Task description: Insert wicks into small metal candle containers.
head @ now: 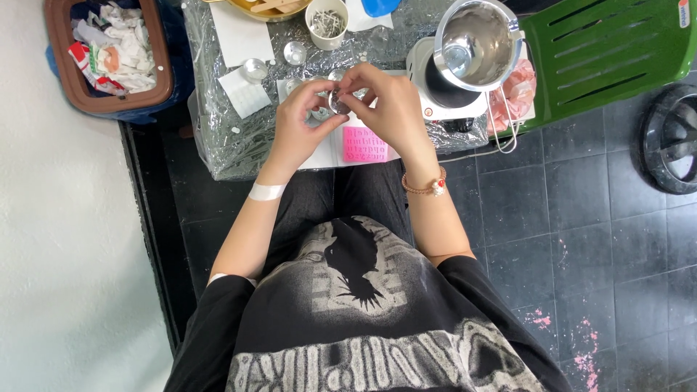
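Both hands meet above the near edge of a low surface (218, 138) wrapped in clear crinkled film. The left hand (298, 120) and the right hand (388, 109) hold a small round metal cup (338, 102) between them — the fingertips of each hand pinch its rim from opposite sides, so each grip is closed on the cup. The cup sits in the air just above the surface, over a white sheet and just beyond a pink rectangular mould (364, 144) with raised characters.

The left wrist carries a white band (266, 192); the right wrist carries a beaded bracelet (425, 186).

Items on the surface:
- Two more small metal cups (255, 69) and (295, 51), to the left of the hands and well apart from them.
- A white cup of short pale sticks (327, 22) at the far edge.
- White paper squares (245, 92) near the left side.
- A steel pouring pot (475, 43) resting on a small white hotplate (443, 94), just right of the right hand.

A brown bin (109, 54) filled with crumpled paper stands on the floor at the left — a green plastic chair (606, 54) stands at the right. The floor is dark tile.
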